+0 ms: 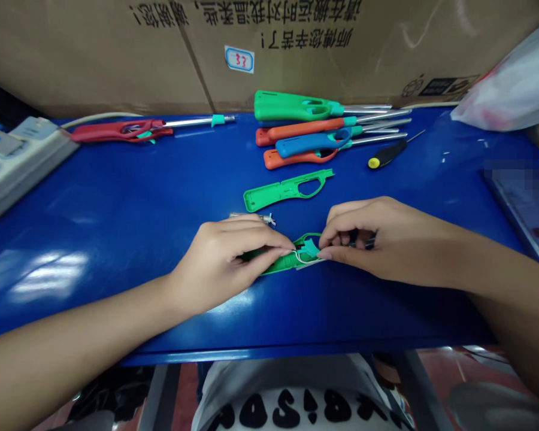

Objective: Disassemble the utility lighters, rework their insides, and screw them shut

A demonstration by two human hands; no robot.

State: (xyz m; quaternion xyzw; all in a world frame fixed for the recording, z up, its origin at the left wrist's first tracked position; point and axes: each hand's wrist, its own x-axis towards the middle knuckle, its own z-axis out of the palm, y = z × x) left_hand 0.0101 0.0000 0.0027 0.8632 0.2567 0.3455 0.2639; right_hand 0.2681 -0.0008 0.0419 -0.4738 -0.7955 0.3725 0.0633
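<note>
A green lighter casing half [278,263] lies open side up near the front of the table, with a teal trigger [309,248] and a thin white wire [302,260] inside it. My left hand [229,257] is closed over its left end, thumb and forefinger pinched beside the wire. At the other end, the fingertips of my right hand [372,239] are closed on the casing by the trigger; some fingers are curled underneath and hidden. Just behind my left hand is a small metallic part [266,218], partly covered. The matching green casing half [287,190] rests farther back.
Several assembled lighters [312,143] in green, orange, red and blue are piled at the back. A screwdriver [388,154] lies to their right, a red lighter [121,130] to their left. A power strip [22,158], cardboard box [161,72], plastic bag [512,84] and phone-like device [521,203] surround them.
</note>
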